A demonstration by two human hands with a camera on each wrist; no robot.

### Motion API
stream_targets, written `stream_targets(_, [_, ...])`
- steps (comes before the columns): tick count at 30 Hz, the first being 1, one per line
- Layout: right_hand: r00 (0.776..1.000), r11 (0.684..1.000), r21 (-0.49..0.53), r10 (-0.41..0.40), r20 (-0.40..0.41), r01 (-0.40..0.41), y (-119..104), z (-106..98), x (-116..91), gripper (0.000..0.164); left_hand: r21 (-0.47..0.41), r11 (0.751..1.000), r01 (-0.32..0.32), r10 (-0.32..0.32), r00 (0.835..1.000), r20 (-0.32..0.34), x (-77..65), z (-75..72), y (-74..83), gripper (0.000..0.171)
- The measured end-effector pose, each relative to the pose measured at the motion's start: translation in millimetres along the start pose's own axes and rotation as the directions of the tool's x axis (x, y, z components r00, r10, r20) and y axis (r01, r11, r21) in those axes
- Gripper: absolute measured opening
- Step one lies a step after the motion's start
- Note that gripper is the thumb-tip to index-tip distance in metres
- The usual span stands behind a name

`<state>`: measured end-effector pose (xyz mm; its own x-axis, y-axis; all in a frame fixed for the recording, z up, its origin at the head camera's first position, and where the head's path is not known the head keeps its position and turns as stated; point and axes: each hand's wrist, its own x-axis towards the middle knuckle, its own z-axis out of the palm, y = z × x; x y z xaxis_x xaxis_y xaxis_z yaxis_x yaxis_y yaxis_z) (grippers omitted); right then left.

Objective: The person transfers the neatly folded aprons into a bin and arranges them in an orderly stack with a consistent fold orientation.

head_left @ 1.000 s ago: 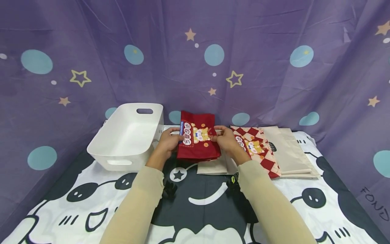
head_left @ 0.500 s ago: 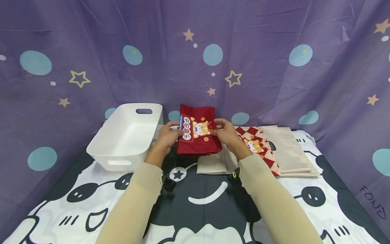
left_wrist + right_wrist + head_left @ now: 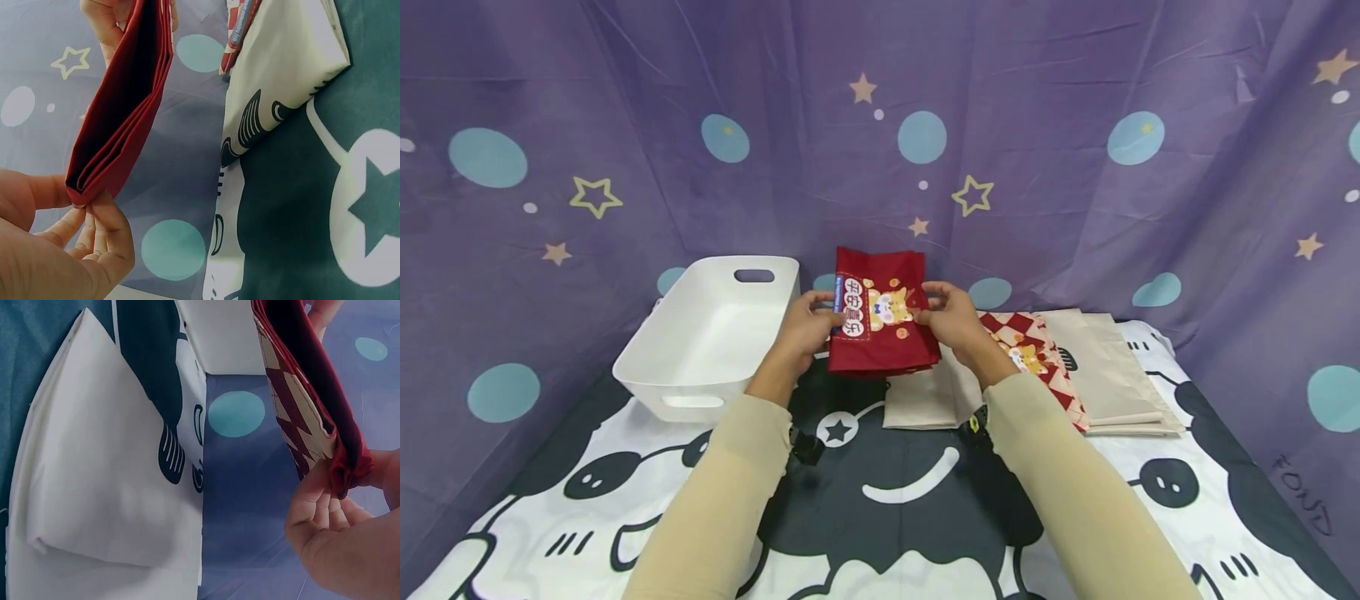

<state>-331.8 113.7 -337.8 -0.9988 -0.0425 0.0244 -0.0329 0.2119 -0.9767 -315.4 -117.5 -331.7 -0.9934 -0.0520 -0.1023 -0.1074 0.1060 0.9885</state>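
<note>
Purple curtain [image 3: 850, 158] is partly hidden by red cloth [image 3: 883, 312].

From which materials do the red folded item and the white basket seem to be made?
The red folded item: probably fabric, matte; its layers fold and crumple softly where pinched. The white basket: likely moulded plastic, smooth, perhaps satin; stiff walls, rounded corners and cut-out handles suggest it.

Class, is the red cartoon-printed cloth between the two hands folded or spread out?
Folded. The left wrist view shows the red cartoon-printed cloth in stacked layers where the left hand pinches it.
</note>
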Motion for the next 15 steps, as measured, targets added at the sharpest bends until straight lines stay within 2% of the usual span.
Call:
stream_targets(6, [1.000, 1.000, 0.006, 0.002, -0.008, -0.002, -6, 8, -1, 0.056, 0.025, 1.000, -0.007, 0.008, 1.000, -0.016, -0.6, -8.5, 3.4, 0.053])
stream_targets(15, [1.000, 1.000, 0.030, 0.002, -0.012, -0.002, -15, 19, -5, 0.055, 0.056, 0.998, -0.028, 0.028, 1.000, -0.007, -1.3, -20.1, 8.6, 0.053])
